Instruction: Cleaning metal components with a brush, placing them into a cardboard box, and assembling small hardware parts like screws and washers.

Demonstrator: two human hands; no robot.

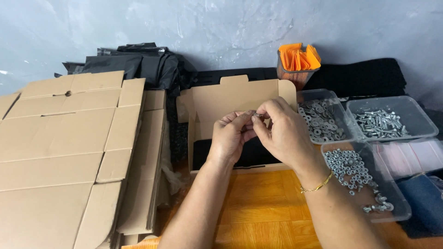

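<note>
Both hands (258,131) pinch a small bolt (256,114); its axis lies left-right.

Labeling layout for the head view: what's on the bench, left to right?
Stack of flat cardboard blanks → open cardboard box → left hand → right hand, both pinching a small metal fastener → tub of washers → tub of bolts.

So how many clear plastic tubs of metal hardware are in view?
3: washers tub beside the open box, bolts tub at far right, nuts tub nearest, by the right forearm. Others may be out of frame.
</note>
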